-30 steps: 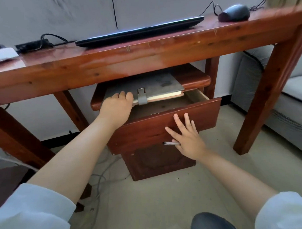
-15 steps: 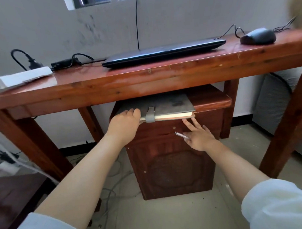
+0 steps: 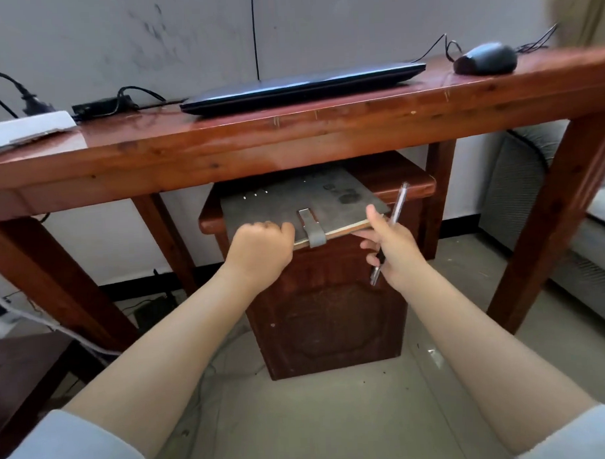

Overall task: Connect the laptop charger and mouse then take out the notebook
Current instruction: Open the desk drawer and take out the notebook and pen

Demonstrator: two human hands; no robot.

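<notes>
Your left hand [image 3: 260,246] is curled into a fist on the near edge of the grey notebook [image 3: 300,202], gripping it just left of the grey strap clasp [image 3: 313,229]. Your right hand [image 3: 389,250] pinches the notebook's near right corner, thumb on top of the cover and fingers underneath, and the same hand also carries a clear pen [image 3: 390,231] that slants up past the corner. The notebook lies flat on top of the small wooden cabinet [image 3: 328,314] under the desk [image 3: 291,140], its near edge overhanging the cabinet's front; you cannot tell whether it is lifted off the top. The cabinet's front looks flush.

Up on the desk, the closed black laptop [image 3: 303,86] lies in the middle. To its left sits the black charger brick [image 3: 99,106], with a cable running toward the laptop; the joint itself is too small to make out. The black mouse [image 3: 483,59] rests near the desk's right end, its wire trailing behind it. A white box [image 3: 26,130] sits at the left end. A grey sofa [image 3: 568,220] stands to the right on the floor.
</notes>
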